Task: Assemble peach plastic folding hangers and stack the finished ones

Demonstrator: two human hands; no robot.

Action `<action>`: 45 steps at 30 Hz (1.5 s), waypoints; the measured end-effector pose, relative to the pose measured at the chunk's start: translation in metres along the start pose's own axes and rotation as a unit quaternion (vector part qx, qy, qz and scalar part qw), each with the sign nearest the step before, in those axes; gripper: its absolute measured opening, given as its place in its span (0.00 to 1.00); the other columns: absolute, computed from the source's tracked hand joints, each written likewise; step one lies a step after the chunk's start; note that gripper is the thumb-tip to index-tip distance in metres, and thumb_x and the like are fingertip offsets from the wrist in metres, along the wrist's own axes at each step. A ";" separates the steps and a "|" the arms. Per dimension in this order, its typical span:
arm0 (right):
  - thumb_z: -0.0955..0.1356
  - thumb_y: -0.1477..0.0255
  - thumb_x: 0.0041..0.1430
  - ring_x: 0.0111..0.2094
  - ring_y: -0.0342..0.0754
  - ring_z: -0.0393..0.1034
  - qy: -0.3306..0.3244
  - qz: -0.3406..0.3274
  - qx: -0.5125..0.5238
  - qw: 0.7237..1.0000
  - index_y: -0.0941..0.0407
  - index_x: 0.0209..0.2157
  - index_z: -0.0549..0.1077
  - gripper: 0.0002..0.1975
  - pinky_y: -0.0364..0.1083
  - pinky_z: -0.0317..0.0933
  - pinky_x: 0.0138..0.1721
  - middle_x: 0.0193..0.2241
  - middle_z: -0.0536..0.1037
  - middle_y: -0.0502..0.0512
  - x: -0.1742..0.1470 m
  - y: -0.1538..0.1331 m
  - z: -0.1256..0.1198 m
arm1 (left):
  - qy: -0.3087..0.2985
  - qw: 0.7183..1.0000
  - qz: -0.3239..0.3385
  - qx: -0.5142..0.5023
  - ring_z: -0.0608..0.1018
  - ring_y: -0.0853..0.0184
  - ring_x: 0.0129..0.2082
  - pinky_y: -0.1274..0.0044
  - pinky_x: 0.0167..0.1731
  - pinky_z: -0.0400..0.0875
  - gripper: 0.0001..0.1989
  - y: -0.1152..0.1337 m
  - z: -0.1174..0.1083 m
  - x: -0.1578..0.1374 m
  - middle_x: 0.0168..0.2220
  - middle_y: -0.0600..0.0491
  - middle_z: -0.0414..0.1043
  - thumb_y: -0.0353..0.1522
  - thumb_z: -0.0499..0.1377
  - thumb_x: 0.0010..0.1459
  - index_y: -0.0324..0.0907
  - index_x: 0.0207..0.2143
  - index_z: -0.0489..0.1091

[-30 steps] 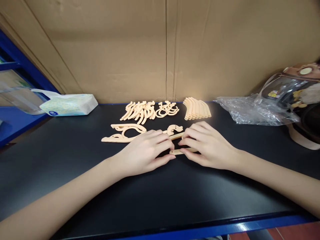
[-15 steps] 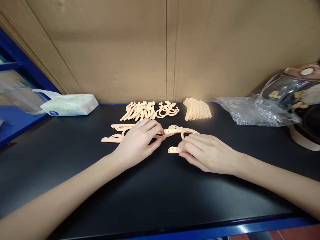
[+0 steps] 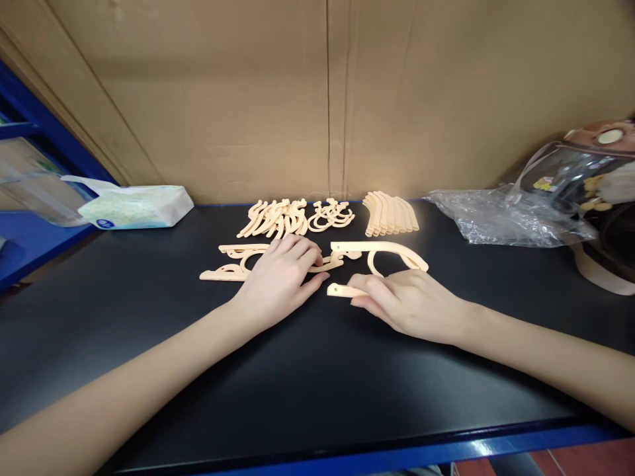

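My left hand (image 3: pixel 278 274) is curled over a cream plastic folding hanger (image 3: pixel 222 273) lying flat on the black tabletop, and its palm hides the middle of it. Beside my left thumb and fingertips, the hanger's curved end (image 3: pixel 335 262) sticks out. My right hand (image 3: pixel 404 301) is closed around a straight cream hanger arm (image 3: pixel 338 290), whose end with a small hole points left. Just beyond my right fingers, a second hanger arm (image 3: pixel 372 246) curves down to the right, with a round hook (image 3: pixel 373 263) below it. The join between these parts is hidden by my right hand.
At the back lie a heap of cream hanger pieces (image 3: pixel 278 218), several hooks (image 3: pixel 331 215) and a row of curved arms (image 3: pixel 391 213). A tissue pack (image 3: pixel 143 206) stands left. A clear plastic bag (image 3: pixel 510 218) and a bottle (image 3: pixel 585 165) are right. Cardboard (image 3: pixel 223 99) forms the back wall.
The upper hanger arm near my right hand has swung away from my left fingertips and now shows more fully. My right hand has shifted slightly; my left hand stays almost in place.
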State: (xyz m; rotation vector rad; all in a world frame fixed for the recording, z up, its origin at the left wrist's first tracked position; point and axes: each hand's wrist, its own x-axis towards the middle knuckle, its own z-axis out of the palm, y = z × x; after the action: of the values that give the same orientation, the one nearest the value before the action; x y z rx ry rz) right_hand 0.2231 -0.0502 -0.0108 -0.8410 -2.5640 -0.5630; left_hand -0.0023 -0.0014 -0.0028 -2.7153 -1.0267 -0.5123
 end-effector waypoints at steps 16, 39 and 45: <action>0.58 0.68 0.68 0.27 0.44 0.74 -0.031 0.102 0.050 0.993 0.58 0.39 0.73 0.15 0.44 0.51 0.22 0.27 0.80 0.51 -0.001 0.006 0.003 | -0.006 0.994 -0.082 -0.066 0.74 0.64 0.33 0.74 0.32 0.66 0.07 0.000 -0.005 -0.003 0.34 0.53 0.72 0.30 0.46 0.67 0.41 0.38 0.63; 0.62 0.70 0.67 0.35 0.48 0.76 -0.037 0.132 0.147 0.980 0.55 0.51 0.73 0.15 0.46 0.65 0.38 0.38 0.82 0.52 -0.003 0.012 0.010 | 0.003 0.983 -0.138 -0.120 0.73 0.70 0.23 0.78 0.25 0.64 0.21 0.000 -0.015 -0.006 0.39 0.55 0.71 0.24 0.48 0.54 0.45 0.51 0.52; 0.60 0.70 0.67 0.34 0.47 0.76 -0.051 0.125 0.139 0.981 0.56 0.53 0.72 0.16 0.45 0.64 0.35 0.38 0.82 0.52 -0.004 0.011 0.011 | -0.003 0.988 -0.144 -0.061 0.72 0.68 0.27 0.78 0.26 0.61 0.13 0.001 -0.020 -0.006 0.38 0.55 0.71 0.24 0.45 0.56 0.45 0.42 0.58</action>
State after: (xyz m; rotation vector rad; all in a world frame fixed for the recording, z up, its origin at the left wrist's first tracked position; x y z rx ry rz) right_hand 0.2309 -0.0387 -0.0188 -1.0896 -2.4943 -0.0846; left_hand -0.0103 -0.0120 0.0135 -2.6862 -1.4445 -0.6331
